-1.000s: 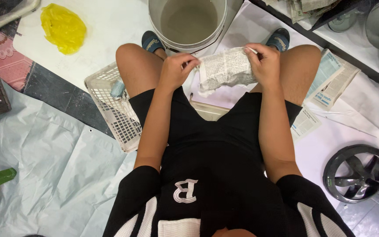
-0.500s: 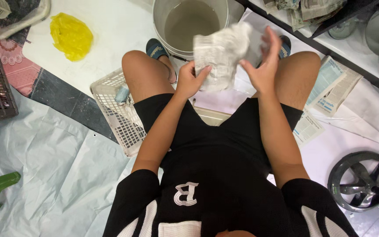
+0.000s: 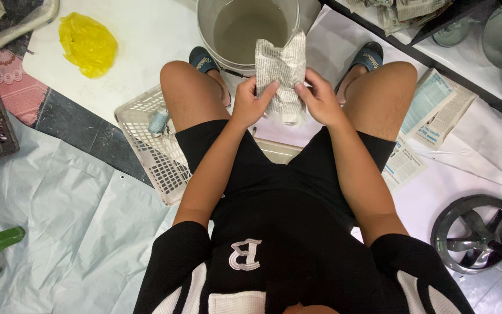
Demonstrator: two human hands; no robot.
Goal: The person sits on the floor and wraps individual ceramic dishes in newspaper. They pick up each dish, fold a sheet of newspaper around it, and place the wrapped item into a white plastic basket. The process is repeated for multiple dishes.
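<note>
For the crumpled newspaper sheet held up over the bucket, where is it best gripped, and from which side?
Probably at its lower half, from both sides. The crumpled newspaper sheet stands upright and limp, its top flaring loose above the bucket of murky water. The left hand and right hand already pinch its lower edges, thumbs in front; a one-sided hold would likely let it flop.

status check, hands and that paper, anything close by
Left hand and right hand both grip the crumpled newspaper, held up between the knees. Grey bucket of murky water just beyond it. White basket by the left leg.
</note>
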